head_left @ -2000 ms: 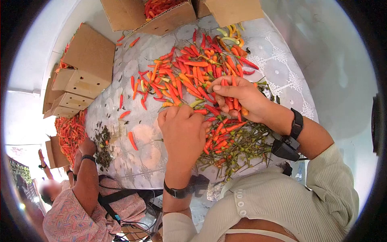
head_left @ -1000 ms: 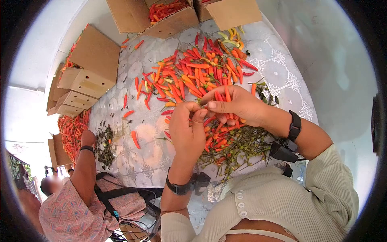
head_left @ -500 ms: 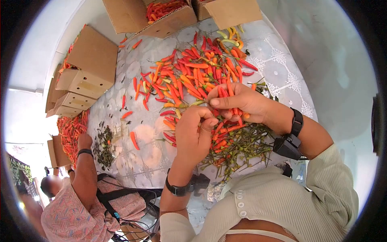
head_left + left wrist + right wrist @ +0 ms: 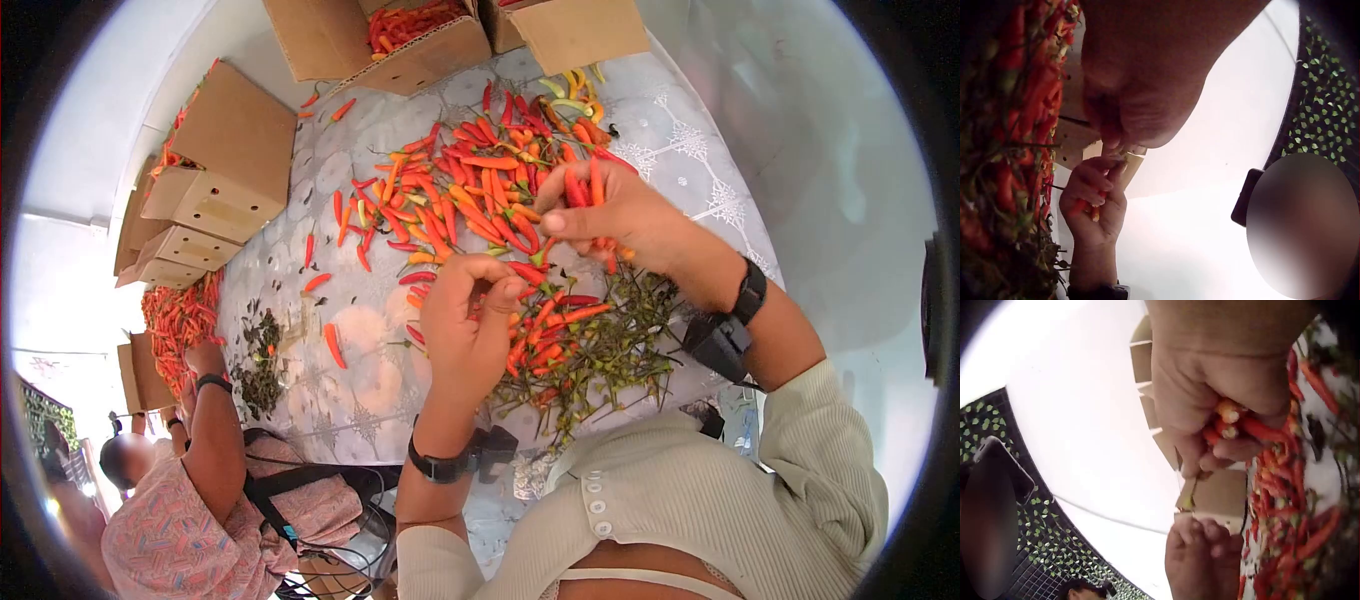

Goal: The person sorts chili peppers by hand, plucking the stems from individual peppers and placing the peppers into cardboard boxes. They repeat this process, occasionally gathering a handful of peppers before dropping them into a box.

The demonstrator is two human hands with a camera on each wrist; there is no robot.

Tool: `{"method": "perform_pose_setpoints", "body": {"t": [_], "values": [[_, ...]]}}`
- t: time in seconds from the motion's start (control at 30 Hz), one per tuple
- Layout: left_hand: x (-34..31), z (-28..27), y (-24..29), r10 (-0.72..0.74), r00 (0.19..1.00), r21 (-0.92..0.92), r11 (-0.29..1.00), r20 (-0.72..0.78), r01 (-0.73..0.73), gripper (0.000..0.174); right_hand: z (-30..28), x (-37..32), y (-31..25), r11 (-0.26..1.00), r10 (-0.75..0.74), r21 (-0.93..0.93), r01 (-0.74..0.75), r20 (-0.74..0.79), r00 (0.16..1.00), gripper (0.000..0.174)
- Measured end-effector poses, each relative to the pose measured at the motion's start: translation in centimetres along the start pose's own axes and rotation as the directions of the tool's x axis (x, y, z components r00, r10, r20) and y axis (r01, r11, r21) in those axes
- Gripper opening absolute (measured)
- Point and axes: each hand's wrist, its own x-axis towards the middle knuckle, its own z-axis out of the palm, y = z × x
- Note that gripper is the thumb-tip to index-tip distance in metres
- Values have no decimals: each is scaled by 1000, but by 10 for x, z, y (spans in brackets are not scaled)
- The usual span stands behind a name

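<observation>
My right hand (image 4: pixel 630 225) holds several red and orange chili peppers (image 4: pixel 1230 417) in its curled fingers, a little above the pile on the table. In the right wrist view a short green stem (image 4: pixel 1190 501) shows just below its fingertips, close over my left hand (image 4: pixel 1200 553). In the head view my left hand (image 4: pixel 465 325) is just left of it, apart, thumb and index finger bent toward each other; I cannot tell whether anything is between them. Chili peppers (image 4: pixel 470 190) lie heaped beyond both hands. Green stems (image 4: pixel 590 385) are piled nearest me, with some chilies among them.
Cardboard boxes (image 4: pixel 430 62) holding chilies stand at the far edge; more boxes (image 4: pixel 225 150) are at the left. A few loose chilies (image 4: pixel 334 345) lie on the patterned tablecloth (image 4: pixel 370 390). Another person (image 4: pixel 190 510) works at the left, by a chili heap (image 4: pixel 180 320) and dark scraps (image 4: pixel 260 365).
The two hands were together over the pile and are now apart. My right hand has moved right and away from me with its chilies. My left hand has moved slightly left.
</observation>
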Motion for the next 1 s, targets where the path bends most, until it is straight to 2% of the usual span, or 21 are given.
{"method": "perform_pose_setpoints", "body": {"t": [0.03, 0.07, 0.1, 0.17, 0.2, 0.3, 0.4, 0.5, 0.53, 0.6, 0.7, 0.8, 0.9, 1.0], "values": [[0, -1, -1, 7, 1000, 26, 1000, 18, -7, 15, -7, -2, -8, 999, 1, -51, -1, 0, 1000, 27], [0, 0, -2, 23, 999, 51, 998, 49, -25, 14, -14, -4, -16, 994, -32, -104, 39, 63, 997, 25], [0, 2, -3, 39, 996, 74, 996, 79, -45, 13, -22, -7, -25, 962, -13, -269, 38, 93, 996, 24], [1, 4, -1, 63, 990, 137, 987, 130, -81, 14, -38, -13, -38, 818, 39, -572, 50, 142, 989, 22], [2, 5, 4, 70, 986, 177, 979, 151, -97, 15, -45, -13, -37, 809, 46, -582, 82, 202, 978, 19], [5, 4, 3, 103, 978, 359, 919, 183, -164, 18, -56, -15, -42, 586, 310, -807, 75, 308, 900, 20], [7, -2, -5, 96, 974, 551, 811, 204, -195, 20, -52, -18, -40, 535, 345, -844, 26, 246, 906, 17], [7, -6, -6, 28, 974, 661, 730, 224, -173, 21, -47, -19, -43, 555, 265, -828, 78, 265, 927, 16], [6, -7, -6, -1, 973, 687, 709, 229, -160, 22, -46, -17, -40, 603, 225, -794, 81, 266, 937, 16], [6, -6, -3, 13, 972, 699, 693, 234, -177, 21, -44, -11, -30, 694, 142, -715, 90, 257, 956, 17], [7, -5, -5, 42, 972, 707, 679, 231, -197, 21, -27, -8, -24, 733, 177, -680, 16, 213, 961, 17], [7, -6, -6, 29, 974, 709, 680, 227, -185, 21, -20, -3, -6, 774, 30, -612, 163, 293, 956, 16], [7, -4, -5, -7, 977, 701, 697, 213, -148, 20, -12, -1, 3, 834, 8, -534, 138, 263, 965, 16], [6, 1, -7, -14, 980, 698, 704, 196, -130, 17, -6, 2, 6, 811, 11, -573, 119, 218, 976, 16]]}}
